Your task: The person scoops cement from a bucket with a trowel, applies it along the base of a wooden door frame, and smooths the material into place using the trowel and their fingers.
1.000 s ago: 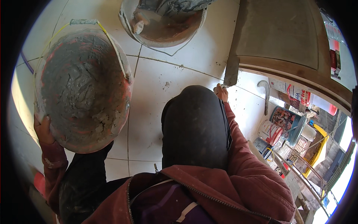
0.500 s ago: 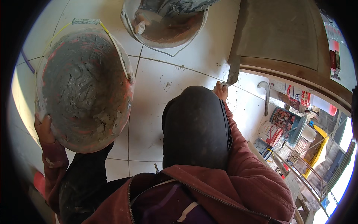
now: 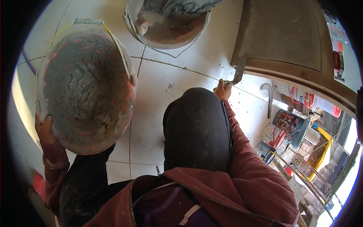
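My left hand [image 3: 45,131] grips the lower left rim of a wide bucket [image 3: 128,117] tilted toward me. Wet grey mortar [image 3: 81,75] coats its inside, and its yellow wire handle [image 3: 115,45] stands over the far side. Beyond my raised knee, my right hand [image 3: 222,92] is closed round the handle of a trowel [image 3: 239,72]. The mortar-smeared blade is at the near left corner of a grey-brown panel with a wooden edge [image 3: 280,64]; whether it touches the panel I cannot tell.
A second bucket [image 3: 207,24] with mortar and a wire handle stands at the top. White floor tiles [image 3: 151,121] show mortar specks. At right are a curved hook-shaped tool [image 3: 270,100], a white-and-red pail [image 3: 273,136], a blue-grey tub [image 3: 301,134] and several more containers.
My right hand has shifted slightly left, and the trowel blade has turned and slid toward me at the panel's corner. My left hand and the bucket stay practically still.
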Motion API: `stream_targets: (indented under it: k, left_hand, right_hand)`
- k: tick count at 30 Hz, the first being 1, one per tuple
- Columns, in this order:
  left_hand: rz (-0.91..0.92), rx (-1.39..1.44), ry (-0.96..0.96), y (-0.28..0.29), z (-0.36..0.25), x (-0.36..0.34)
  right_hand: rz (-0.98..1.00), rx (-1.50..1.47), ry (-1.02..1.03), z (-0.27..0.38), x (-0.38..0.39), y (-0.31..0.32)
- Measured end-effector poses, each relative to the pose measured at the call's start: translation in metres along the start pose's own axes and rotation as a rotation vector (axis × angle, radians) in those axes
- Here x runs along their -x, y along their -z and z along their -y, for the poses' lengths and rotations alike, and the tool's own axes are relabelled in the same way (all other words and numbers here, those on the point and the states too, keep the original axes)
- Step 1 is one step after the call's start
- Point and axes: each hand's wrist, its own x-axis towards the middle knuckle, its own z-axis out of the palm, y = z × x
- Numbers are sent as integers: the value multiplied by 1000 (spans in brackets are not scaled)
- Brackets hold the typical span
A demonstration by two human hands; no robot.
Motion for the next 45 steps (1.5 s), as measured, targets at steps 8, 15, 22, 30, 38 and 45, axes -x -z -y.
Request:
stream_targets:
  k: [8,15,22,30,38,45]
  left_hand:
    - [0,-7,-11,2,1,-3]
    - [26,22,5,-3,-4,1]
    - [47,81,-50,-6,1,-6]
    - [17,44,-91,-5,9,-13]
    - [60,45,-105,-2,9,-10]
    - [30,43,-96,-7,3,-7]
  right_hand:
    - [153,-18,-198,-16,-22,0]
    - [15,319,129,19,23,39]
    - [263,989,341,2,-6,147]
    - [475,1453,214,79,-32,147]
    - [474,1552,235,85,-48,139]
    - [449,1586,183,100,-46,123]
